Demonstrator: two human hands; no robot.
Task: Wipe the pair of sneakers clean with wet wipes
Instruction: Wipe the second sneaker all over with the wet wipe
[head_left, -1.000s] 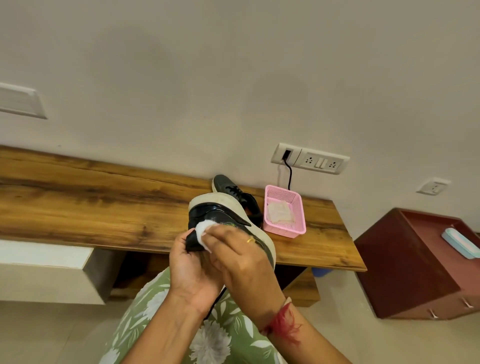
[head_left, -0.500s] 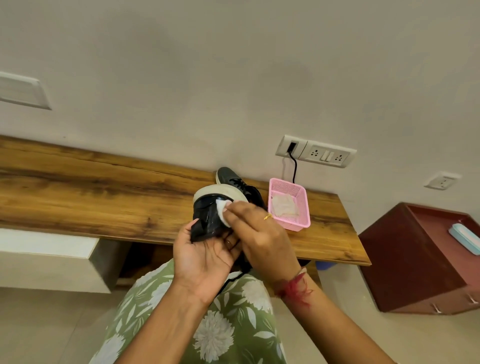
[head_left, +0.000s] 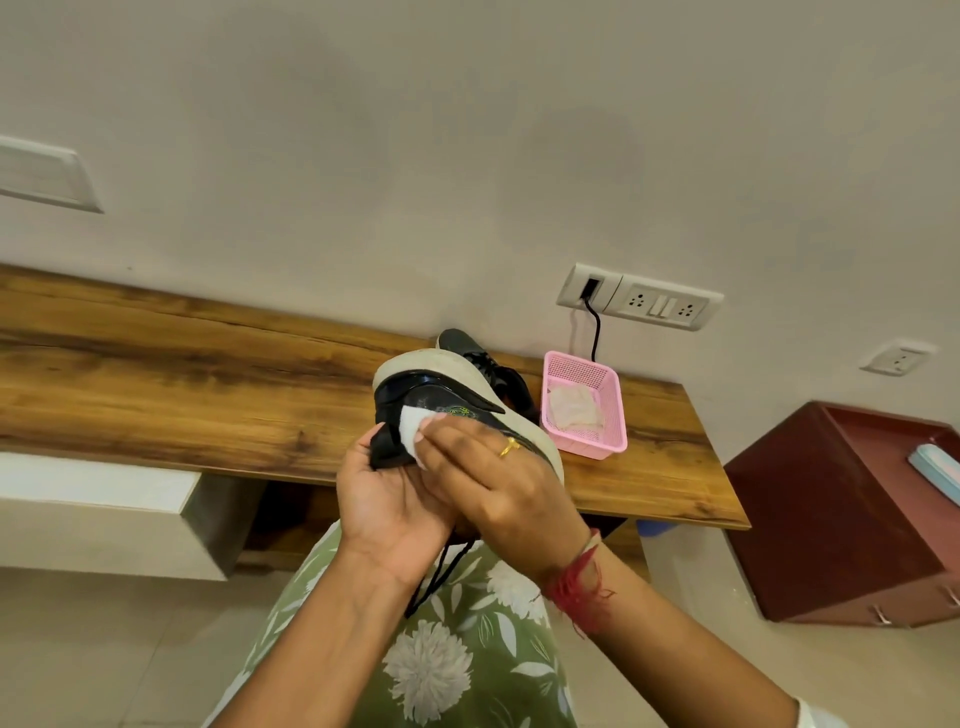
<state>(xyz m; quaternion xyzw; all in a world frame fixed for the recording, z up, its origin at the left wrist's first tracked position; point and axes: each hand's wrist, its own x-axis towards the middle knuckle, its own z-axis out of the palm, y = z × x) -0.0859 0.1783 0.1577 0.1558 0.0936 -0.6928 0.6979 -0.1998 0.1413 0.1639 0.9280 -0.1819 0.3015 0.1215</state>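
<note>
Two sneakers in play. One black sneaker (head_left: 441, 405) is up in your hands, pale sole turned away from you toward the wall; the second sneaker (head_left: 488, 371) sits on the wooden shelf (head_left: 182, 384) behind it, just beside the pink basket (head_left: 584, 410).

Your left hand (head_left: 392, 499) grasps the held shoe from below, near the heel end, fingers wrapped around the dark upper. Your right hand (head_left: 493, 483) is curled on the white wet wipe (head_left: 410, 434), pressing it flat against the black side panel. A lace (head_left: 436, 577) dangles toward your lap.

Advice for this stroke: keep the wipe folded so a clean face meets the shoe, and work along the panel toward the sole edge, not in circles. Brace firmly with the left so the shoe does not twist. The seam where upper meets sole likely traps grime; run a fingertip through the wipe there. Crumpled wipes lie in the basket; whether they are used or fresh, cannot tell.
</note>
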